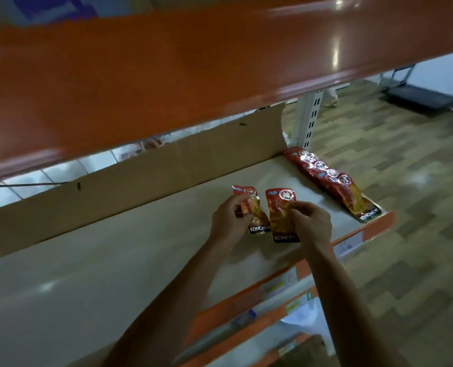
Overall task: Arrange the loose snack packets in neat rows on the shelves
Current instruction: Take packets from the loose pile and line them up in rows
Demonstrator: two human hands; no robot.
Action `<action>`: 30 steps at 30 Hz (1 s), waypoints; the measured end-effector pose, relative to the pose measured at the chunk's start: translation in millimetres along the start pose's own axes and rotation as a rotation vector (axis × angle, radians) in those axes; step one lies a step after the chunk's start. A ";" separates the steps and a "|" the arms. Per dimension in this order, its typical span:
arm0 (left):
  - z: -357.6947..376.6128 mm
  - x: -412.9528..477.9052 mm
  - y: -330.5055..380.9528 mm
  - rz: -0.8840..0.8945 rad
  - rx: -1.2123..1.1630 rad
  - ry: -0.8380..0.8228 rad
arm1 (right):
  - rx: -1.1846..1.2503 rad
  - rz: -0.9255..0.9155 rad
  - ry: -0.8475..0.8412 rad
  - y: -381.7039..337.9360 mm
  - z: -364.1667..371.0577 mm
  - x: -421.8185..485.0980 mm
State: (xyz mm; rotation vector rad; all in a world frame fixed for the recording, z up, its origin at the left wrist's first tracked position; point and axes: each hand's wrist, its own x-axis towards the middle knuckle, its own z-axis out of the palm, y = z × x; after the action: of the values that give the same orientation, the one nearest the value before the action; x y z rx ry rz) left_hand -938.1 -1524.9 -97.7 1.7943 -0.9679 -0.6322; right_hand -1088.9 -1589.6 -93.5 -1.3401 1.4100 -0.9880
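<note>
1. Presently, two bare forearms are seen reaching forward over a pale beige shelf board (pixel 114 274) with an orange front edge strip (pixel 365 229).
2. The left hand (pixel 229 221) is closed around a small red and yellow foil snack packet (pixel 257 221), whose upper half is pinched between the fingers and thumb; the packet's black lower band, printed with white letters, is seen below the hand.
3. The right hand (pixel 312 223) is clamped on a second red and yellow foil packet (pixel 279 210), gripped along its right side, with a round white emblem visible at its top.
4. The two held packets are placed just beside each other, near the middle of the shelf board; whether they are resting on the board or lifted slightly off it cannot be told.
5. A neat overlapping row of matching red packets (pixel 328 178) is laid along the right end of the shelf, running from the back toward the front edge, apart from the two held packets.
6. A long brown cardboard strip (pixel 140 176) is stood along the rear of the shelf as a backing.
7. A glossy orange upper shelf (pixel 167 70) is seen overhead, blurred.
8. A white slotted metal upright (pixel 308 120) is seen at the shelf's right rear corner, and a wood-pattern floor (pixel 405 181) lies beyond.
9. Paper price labels (pixel 348 246) are fixed to the front strip; their print cannot be read.
</note>
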 end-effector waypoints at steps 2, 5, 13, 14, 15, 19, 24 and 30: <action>10.9 11.4 1.2 0.017 0.081 -0.002 | -0.004 0.023 -0.028 1.1 -2.7 16.8; 31.0 26.9 6.9 0.023 0.155 0.000 | 0.025 0.036 -0.094 0.8 -6.8 41.1; 88.4 66.4 29.2 0.039 0.436 -0.064 | 0.018 -0.036 -0.278 -3.5 -31.2 97.1; 93.2 70.1 30.8 0.033 0.455 -0.064 | 0.018 -0.046 -0.305 -3.8 -33.3 99.7; 97.3 73.5 32.1 0.039 0.478 -0.055 | 0.019 -0.060 -0.324 -4.3 -35.3 102.1; 109.4 86.3 36.6 0.048 0.531 0.009 | 0.010 -0.075 -0.392 -7.9 -44.2 114.5; 115.4 105.1 41.8 0.046 0.647 -0.001 | -0.010 -0.166 -0.389 -15.0 -56.3 127.3; 122.0 123.4 45.3 0.032 0.677 0.008 | -0.083 -0.195 -0.330 -17.9 -62.3 143.3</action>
State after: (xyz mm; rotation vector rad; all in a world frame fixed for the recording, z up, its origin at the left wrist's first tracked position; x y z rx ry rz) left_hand -978.7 -1699.4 -104.8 2.3539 -1.3032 -0.2843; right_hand -1141.7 -1736.4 -73.7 -1.6425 1.0965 -0.7929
